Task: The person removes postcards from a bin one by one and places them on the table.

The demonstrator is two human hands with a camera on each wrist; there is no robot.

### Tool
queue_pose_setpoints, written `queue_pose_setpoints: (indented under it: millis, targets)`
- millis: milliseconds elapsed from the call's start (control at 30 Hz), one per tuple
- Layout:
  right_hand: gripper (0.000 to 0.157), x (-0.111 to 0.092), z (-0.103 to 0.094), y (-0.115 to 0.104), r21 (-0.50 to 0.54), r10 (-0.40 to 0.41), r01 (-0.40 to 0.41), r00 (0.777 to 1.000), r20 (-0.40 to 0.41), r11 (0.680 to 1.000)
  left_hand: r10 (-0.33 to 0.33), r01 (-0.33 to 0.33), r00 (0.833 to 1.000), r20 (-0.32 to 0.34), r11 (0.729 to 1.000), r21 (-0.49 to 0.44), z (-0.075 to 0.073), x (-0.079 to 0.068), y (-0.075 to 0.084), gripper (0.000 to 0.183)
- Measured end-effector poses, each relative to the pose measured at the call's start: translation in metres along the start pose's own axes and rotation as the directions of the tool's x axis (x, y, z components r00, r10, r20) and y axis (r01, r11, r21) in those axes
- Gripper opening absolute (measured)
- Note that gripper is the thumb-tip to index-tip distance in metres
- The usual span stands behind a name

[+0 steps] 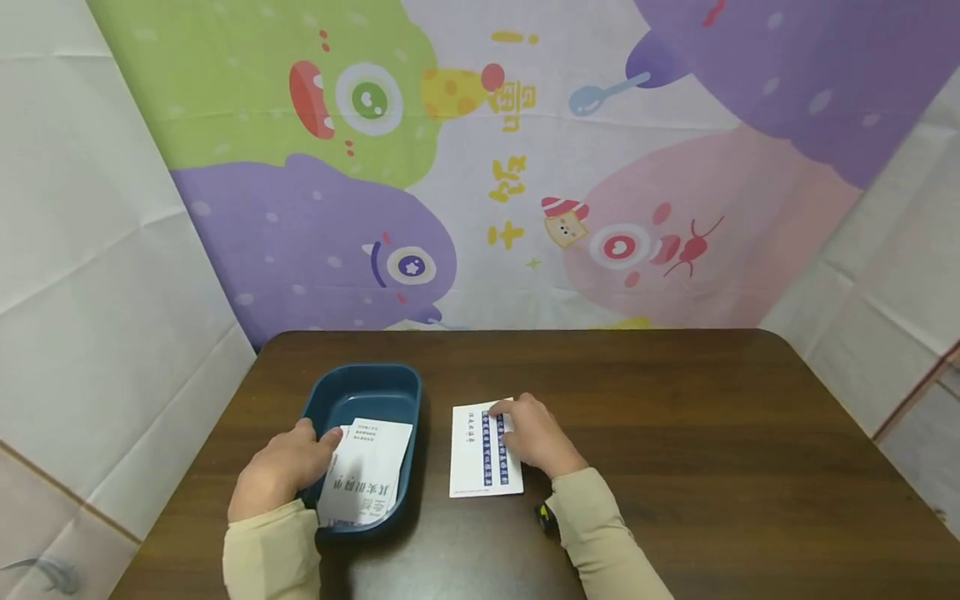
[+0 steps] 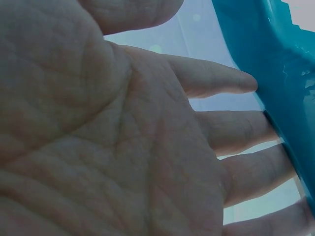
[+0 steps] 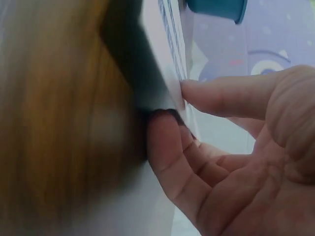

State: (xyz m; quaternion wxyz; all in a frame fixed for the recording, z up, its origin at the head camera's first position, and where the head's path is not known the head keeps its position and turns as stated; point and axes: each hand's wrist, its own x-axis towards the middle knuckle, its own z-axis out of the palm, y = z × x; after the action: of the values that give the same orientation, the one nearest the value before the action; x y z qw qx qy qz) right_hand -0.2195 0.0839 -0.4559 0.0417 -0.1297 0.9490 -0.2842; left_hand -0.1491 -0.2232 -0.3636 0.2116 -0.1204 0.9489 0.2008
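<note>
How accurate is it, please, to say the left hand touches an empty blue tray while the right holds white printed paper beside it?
The blue tray isn't empty: the head view shows printed papers lying inside it. The rest is right.

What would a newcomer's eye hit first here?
Probably the cartoon-monster backdrop behind the table. Next, the blue bin at the table's left, with white printed cards inside and the left hand at its left rim; to its right, the right hand pinches a blue-banded card.
</note>
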Motion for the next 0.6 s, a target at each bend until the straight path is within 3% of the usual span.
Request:
queue_pose_setpoints:
  millis: [200, 600]
  targets:
    - [0.042, -0.004, 0.005, -0.011, -0.011, 0.012, -0.012, 0.999, 0.034, 1.0, -0.008, 0.008, 1.0, 0.004, 1.0, -0.007, 0.0, -0.001, 0.001, 0.082]
    - [0.044, -0.007, 0.013, -0.022, -0.061, 0.028, -0.029, 1.0, -0.013, 0.998, -0.006, 0.006, 1.0, 0.009, 1.0, 0.002, -0.001, -0.001, 0.001, 0.083]
